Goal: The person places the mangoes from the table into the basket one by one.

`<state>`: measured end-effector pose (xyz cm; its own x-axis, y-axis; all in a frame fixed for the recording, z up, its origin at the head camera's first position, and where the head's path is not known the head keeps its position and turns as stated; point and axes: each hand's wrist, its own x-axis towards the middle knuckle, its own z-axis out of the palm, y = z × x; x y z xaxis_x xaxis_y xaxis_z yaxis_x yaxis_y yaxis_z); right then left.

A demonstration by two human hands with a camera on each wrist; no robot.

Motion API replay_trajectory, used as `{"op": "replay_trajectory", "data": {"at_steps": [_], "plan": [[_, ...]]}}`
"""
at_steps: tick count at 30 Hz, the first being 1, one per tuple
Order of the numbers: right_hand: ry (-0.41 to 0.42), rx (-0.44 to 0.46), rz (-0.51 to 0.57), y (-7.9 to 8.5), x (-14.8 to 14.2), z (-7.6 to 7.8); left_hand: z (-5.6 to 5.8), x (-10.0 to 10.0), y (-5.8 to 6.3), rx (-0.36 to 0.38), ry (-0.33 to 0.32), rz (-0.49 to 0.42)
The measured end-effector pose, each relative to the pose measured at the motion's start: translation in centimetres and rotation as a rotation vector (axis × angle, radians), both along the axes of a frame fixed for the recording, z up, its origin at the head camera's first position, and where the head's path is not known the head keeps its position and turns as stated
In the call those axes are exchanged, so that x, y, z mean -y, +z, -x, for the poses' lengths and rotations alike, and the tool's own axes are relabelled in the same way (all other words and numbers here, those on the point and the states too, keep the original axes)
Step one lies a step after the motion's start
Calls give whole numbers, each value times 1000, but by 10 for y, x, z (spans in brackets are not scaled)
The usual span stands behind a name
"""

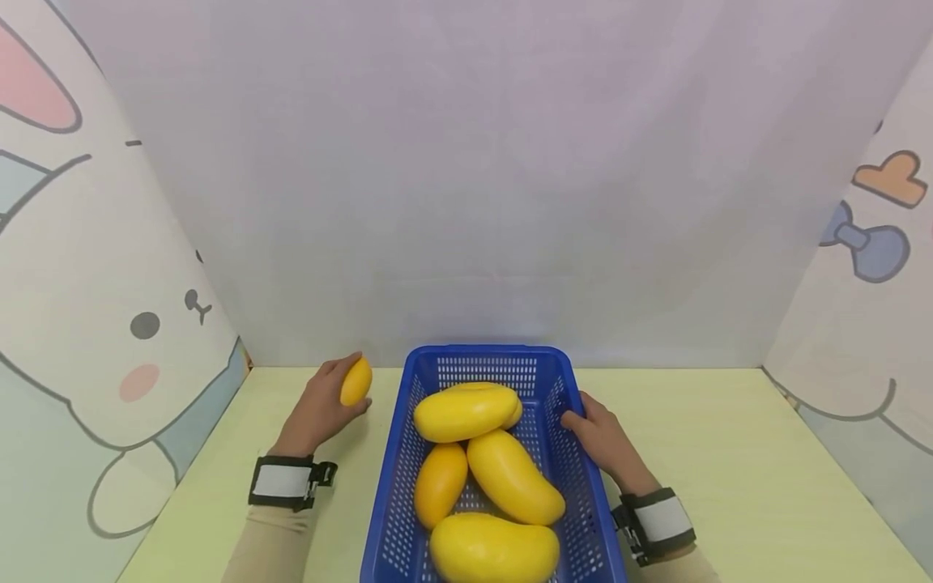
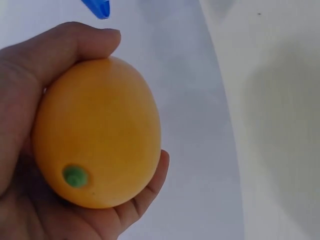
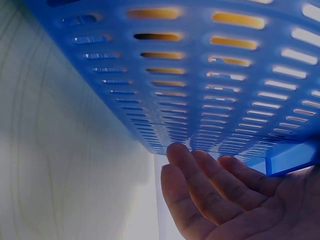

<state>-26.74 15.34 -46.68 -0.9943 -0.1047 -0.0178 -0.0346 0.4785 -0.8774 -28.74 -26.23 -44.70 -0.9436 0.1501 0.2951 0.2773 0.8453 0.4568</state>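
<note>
My left hand [image 1: 318, 411] grips an orange-yellow mango [image 1: 356, 381] to the left of the blue basket [image 1: 477, 351]. Up close, the left wrist view shows this mango [image 2: 102, 130] with a small green stem nub, thumb on one side and fingers curled round the other. On the basket's right rim, my right hand [image 1: 603, 441] holds on, thumb over the inside and fingers along the outer slotted wall [image 3: 172, 107]. Inside lie long yellow mangoes, one at the back [image 1: 466, 411], one slanting in the middle [image 1: 513, 478] and one at the front [image 1: 496, 549], plus a smaller orange mango [image 1: 440, 484].
The basket stands on a pale yellow-green table [image 1: 729, 470]. A light cloth backdrop [image 1: 496, 202] rises behind it. Side panels with cartoon drawings flank the table, one on the left [image 1: 95, 324] and one on the right [image 1: 867, 324]. Both wrists wear black-and-white straps.
</note>
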Motion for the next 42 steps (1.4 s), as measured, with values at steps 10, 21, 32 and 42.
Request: {"op": "replay_trajectory", "data": {"at_steps": [10,21,32,42], "plan": [[4,2,-3,2,0,-2,-10,-5,19,-46,-2,-1],[8,7,3,3,0,-2,-16,-10,32,-133,-13,-22],[14,7,3,2,-1,0,-21,-14,39,-201,-23,-33],[12,11,-5,2,-1,1,-27,-20,46,-222,-35,-38]]}}
